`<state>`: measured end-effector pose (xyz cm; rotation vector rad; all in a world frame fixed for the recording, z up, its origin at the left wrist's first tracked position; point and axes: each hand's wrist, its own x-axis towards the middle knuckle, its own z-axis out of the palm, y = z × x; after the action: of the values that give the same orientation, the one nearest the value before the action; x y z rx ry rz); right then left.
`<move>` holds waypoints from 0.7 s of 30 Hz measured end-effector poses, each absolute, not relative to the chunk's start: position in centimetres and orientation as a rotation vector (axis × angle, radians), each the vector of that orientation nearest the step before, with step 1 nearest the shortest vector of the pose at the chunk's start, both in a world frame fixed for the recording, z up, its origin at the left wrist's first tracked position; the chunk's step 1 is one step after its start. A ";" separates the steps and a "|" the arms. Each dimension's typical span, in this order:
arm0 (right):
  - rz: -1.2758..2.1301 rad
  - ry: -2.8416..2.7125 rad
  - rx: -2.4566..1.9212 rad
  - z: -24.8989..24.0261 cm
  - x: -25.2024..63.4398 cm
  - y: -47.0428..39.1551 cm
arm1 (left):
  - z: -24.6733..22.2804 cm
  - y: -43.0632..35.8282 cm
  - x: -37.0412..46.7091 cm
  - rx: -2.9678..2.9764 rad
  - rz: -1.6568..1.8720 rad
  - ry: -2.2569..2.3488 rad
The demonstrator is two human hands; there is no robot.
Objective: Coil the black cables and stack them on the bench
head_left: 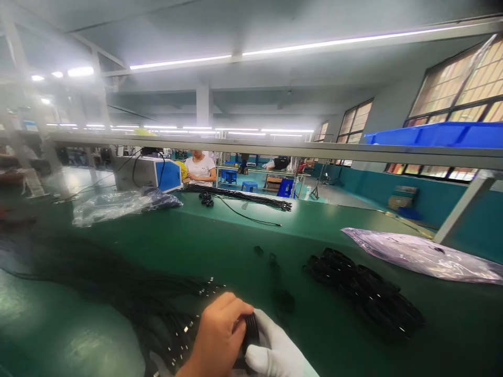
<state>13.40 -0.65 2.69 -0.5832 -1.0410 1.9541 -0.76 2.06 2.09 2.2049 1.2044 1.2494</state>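
A coiled black cable [251, 332] is held between my two hands at the bottom centre. My left hand [222, 330], without a glove, has its fingers closed on the coil's left side. My right hand [277, 348], in a white glove, grips the same coil from the right, thumb in front. To the left spreads a large bundle of loose black cables [129, 283] with small pale connector ends. A pile of coiled black cables [361, 288] lies to the right on the green table [220, 241].
Clear plastic bags [121, 205] lie at the back left beside a blue and grey machine [149, 174]. More black cables [239, 197] stretch along the back. A pinkish plastic bag [424, 254] is at right. A person [200, 167] is beyond the table; a blue tray [436, 134] sits on the shelf.
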 end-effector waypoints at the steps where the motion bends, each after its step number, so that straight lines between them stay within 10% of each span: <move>1: 1.935 -1.040 -0.612 2.6 13.4 -0.7 | 2.4 2.3 -0.7 2.177 1.229 1.218; 21: 2.178 -0.808 -0.484 2.7 14.3 -0.4 | 4.7 4.1 -4.0 1.561 0.789 0.736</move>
<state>14.33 -0.42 2.70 -0.4842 -0.8081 2.1783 -4.01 4.05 4.67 1.5614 0.7355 0.7892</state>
